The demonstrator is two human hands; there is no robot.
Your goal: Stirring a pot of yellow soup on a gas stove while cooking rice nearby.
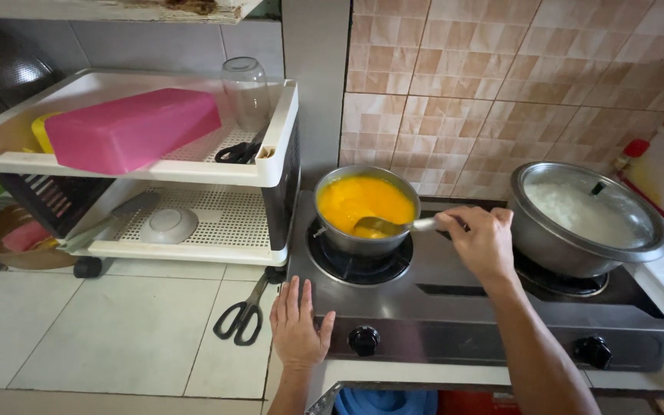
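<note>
A small steel pot [347,240] of thick yellow-orange food sits on the left burner of a two-burner gas stove [455,307]. My right hand [479,240] grips the handle of a metal spoon [390,226] whose bowl dips into the yellow food. My left hand [297,326] lies flat, fingers together, on the stove's front left corner, beside the left black knob [363,340]. It holds nothing.
A larger steel pot [587,223] with a glass lid and white rice stands on the right burner. Black scissors [243,317] lie on the tiled counter left of the stove. A white two-tier rack [270,165] holds a pink box, a glass, a bowl and a knife.
</note>
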